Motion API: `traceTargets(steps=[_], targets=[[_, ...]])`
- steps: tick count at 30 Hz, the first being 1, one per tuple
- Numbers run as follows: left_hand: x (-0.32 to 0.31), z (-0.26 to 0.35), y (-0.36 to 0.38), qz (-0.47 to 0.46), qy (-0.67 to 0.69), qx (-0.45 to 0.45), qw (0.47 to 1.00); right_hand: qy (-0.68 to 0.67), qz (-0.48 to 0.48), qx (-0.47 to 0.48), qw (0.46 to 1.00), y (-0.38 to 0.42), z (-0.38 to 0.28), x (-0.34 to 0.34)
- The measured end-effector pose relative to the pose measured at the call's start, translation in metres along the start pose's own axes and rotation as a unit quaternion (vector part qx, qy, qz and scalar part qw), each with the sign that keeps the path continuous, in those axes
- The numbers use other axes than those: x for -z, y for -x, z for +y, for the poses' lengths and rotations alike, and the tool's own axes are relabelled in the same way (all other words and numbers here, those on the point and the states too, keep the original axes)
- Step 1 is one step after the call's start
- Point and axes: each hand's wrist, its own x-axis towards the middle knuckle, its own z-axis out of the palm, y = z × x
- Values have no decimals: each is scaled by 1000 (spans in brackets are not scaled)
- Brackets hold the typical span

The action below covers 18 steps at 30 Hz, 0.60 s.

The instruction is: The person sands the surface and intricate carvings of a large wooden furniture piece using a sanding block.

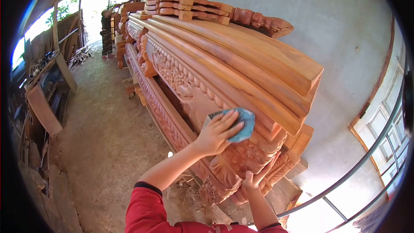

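Observation:
A long carved wooden cabinet point(202, 87) runs away from me, with beaded and floral relief along its side. My left hand point(219, 130) is closed on a blue sheet of sandpaper point(244, 126), which it presses against the side below the top moulding. Lower down, my right hand point(252, 182) grips the carved corner at the near end, its thumb up and its fingers partly hidden by the carving.
Several shaped wooden pieces point(185, 6) are stacked on the cabinet's top. A curved metal rail point(340, 185) stands at the right, near a white panelled door point(386, 133). Wood scraps and boards point(45, 108) line the left side. Another person point(106, 32) stands far back.

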Motion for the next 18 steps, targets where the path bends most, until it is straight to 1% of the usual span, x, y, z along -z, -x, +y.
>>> traceTargets(steps=[2,3,5,6,8,9,10,11,12,13,14,15,16,18], targets=[[-2,5,3,22,78,-30,996,13,-6,8,1000,-3,-2,1],[-1,1,2,22,77,-30,996,26,-17,16,999,-4,-3,2],[2,-21,5,0,-5,-41,999,8,-16,6,1000,-3,-2,3],[2,-33,8,-28,-57,8,998,15,-26,8,1000,-3,-4,5],[16,-41,3,16,-49,123,991,21,-35,2,999,-4,-4,8],[18,-51,7,74,-21,184,980,19,-30,3,999,-3,-2,13],[23,-56,4,131,7,243,961,19,-52,15,998,-3,0,18],[29,-60,-2,183,26,233,955,18,-74,27,997,-3,2,21],[44,-55,-16,235,45,225,945,25,-75,42,996,-4,6,24],[56,-54,-27,231,37,236,943,24,-74,43,996,-10,10,24],[68,-42,-52,267,25,210,940,13,-68,78,995,-15,13,23],[78,-38,-71,241,5,221,945,3,-63,112,992,-19,15,24],[86,-35,-90,216,-14,233,948,52,-78,103,990,-20,15,26],[94,-27,-139,166,-7,200,966,43,-64,112,991,-10,29,20]])
